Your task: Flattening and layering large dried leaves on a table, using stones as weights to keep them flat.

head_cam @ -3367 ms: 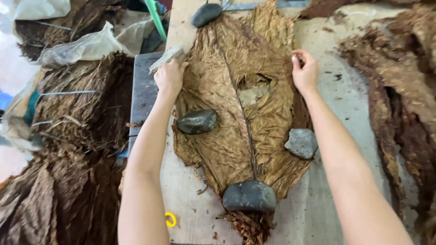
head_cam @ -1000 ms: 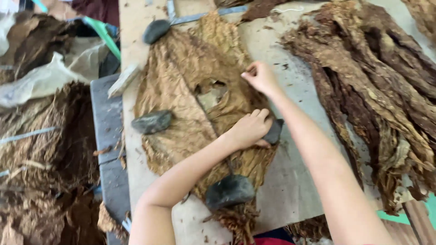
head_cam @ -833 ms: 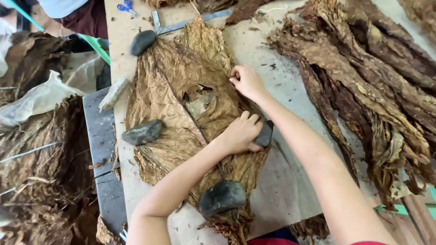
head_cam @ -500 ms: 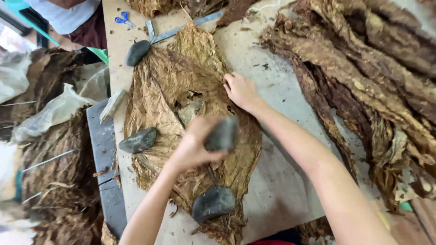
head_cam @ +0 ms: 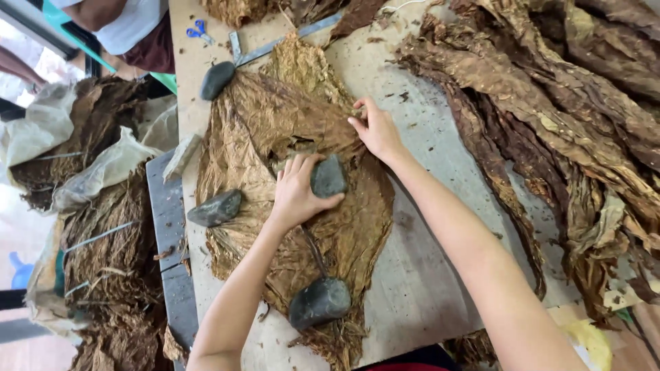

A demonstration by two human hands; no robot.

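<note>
The leaf lies spread flat on the bench, three stones around its edges already weighting it, while the left hand grips a fourth stone at its middle, not yet released, and the right hand, fingers open, presses its upper edge.

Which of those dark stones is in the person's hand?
The stone at the middle of the flattened leaf, under the left hand. The other three lie untouched at the leaf's edges.
</note>
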